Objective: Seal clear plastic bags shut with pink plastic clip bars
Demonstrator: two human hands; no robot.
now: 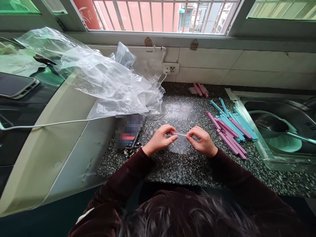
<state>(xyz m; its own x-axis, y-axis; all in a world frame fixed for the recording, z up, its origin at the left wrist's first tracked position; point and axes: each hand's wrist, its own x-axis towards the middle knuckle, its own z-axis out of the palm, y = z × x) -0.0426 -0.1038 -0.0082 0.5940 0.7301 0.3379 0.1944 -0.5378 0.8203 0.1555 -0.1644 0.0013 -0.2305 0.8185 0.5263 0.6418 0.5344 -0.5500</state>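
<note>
A small clear plastic bag (180,134) is stretched between my two hands above the speckled counter (177,171), its top edge showing as a pale line. My left hand (165,137) pinches one end of that edge between thumb and fingers. The other end is pinched in my right hand (200,140). Below the edge, the bag is so transparent that its outline is hard to make out. To the right of my right hand lies a loose pile of pink clip-like plastic strips (228,131) and teal strips (240,120).
Large crumpled clear plastic sheeting (103,79) spreads over the back left. A phone (128,133) lies left of my left hand. Two pink strips (201,89) rest by the wall. A sink (269,158) is at right. A white cable (56,123) crosses the left side.
</note>
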